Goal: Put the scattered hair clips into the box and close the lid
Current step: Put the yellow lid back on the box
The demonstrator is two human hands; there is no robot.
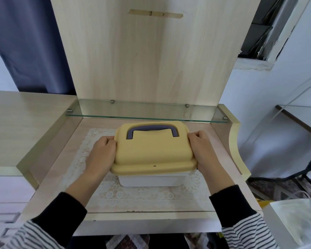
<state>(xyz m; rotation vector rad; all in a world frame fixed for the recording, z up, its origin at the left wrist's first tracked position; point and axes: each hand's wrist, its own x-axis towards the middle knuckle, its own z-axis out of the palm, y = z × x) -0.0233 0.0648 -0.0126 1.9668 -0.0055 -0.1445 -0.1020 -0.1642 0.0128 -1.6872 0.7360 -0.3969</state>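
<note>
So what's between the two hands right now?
The yellow lid, on the white box; the left hand and right hand each hold one end of it. The head view shows this.

Desk point(57, 159): pale wood grain, with the top sunk between raised side walls. The right wall curves outward toward the front. A higher flat top point(25, 123) adjoins on the left. An upright wood panel point(133, 60) stands at the back. A glass shelf point(142, 112) on metal pegs spans wall to wall just above the rear of the top.

Lace mat point(151, 196): white, rectangular, lying flat at the centre of the sunk top, with bare wood showing on both sides.

Box point(151, 180): white, standing on the mat's rear half. A yellow lid point(151, 151) is over it, handle folded flat; whether it is fully seated cannot be told.
</note>
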